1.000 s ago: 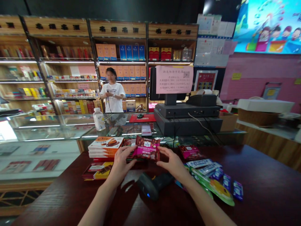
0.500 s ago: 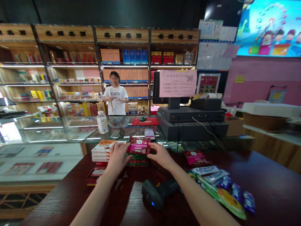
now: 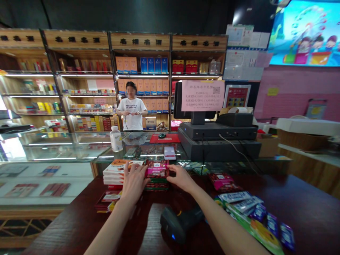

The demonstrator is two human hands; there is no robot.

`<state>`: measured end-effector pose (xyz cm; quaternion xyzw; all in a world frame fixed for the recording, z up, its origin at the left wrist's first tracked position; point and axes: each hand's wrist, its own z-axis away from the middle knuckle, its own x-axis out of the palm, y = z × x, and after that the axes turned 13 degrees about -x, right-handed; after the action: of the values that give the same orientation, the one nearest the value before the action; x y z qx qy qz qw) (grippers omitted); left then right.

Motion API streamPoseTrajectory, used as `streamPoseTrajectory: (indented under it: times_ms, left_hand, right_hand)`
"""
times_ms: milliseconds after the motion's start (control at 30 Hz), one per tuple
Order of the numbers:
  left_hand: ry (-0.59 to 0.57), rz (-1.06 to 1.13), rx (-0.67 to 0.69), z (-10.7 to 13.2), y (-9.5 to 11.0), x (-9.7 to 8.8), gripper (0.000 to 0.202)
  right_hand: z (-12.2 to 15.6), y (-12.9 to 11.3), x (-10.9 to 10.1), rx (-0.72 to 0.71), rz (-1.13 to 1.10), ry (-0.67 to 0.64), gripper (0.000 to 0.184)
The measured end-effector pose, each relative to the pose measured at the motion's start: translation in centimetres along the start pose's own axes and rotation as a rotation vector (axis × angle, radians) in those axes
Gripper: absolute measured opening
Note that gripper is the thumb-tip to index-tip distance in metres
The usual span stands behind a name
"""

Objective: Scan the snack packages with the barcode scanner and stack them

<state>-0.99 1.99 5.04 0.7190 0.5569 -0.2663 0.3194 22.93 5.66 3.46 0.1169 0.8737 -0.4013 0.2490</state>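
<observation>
A magenta chocolate packet [image 3: 156, 168] lies flat on top of a small stack of dark packets [image 3: 156, 185] on the dark red wooden counter [image 3: 305, 198]. My left hand [image 3: 134, 182] rests at its left edge, fingers spread and touching it. My right hand [image 3: 180, 178] touches its right edge with the fingertips. To the left stands a stack of orange-and-white boxes [image 3: 118, 170]. A black handheld scanner [image 3: 180, 222] lies on the counter near my forearms.
Several blue and green snack packets [image 3: 252, 209] and a magenta packet [image 3: 223, 180] lie at the right. A till and monitor [image 3: 217, 136] stand behind, with a phone [image 3: 169, 153] and bottle [image 3: 116, 139] on the glass case. A person [image 3: 132, 110] stands before the shelves.
My hands carried the magenta packet away from me and laid it flat on the stack of dark packets. The fingers have loosened from a grip to a light touch.
</observation>
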Motion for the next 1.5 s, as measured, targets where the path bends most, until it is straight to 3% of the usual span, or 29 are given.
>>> streamPoseTrajectory:
  times_ms: [333,767,1200,1500]
  left_hand:
    - [-0.048,-0.12,0.017,0.2,0.3,-0.8,0.025]
    - [0.025,-0.119,-0.026,0.6,0.5,-0.3,0.024]
    - [0.05,-0.053,-0.011,1.9,0.9,0.2,0.029]
    - [0.155,0.01,0.029,2.7,2.4,-0.3,0.036]
  right_hand:
    - [0.5,-1.2,-0.3,-0.001,0.233,-0.064,0.053]
    - [1.6,-1.6,-0.6,0.0,0.193,-0.06,0.06]
    - [6.4,-0.4,-6.1,0.109,0.298,-0.017,0.056]
    - [8.8,1.0,-9.3,0.117,0.378,0.062,0.05]
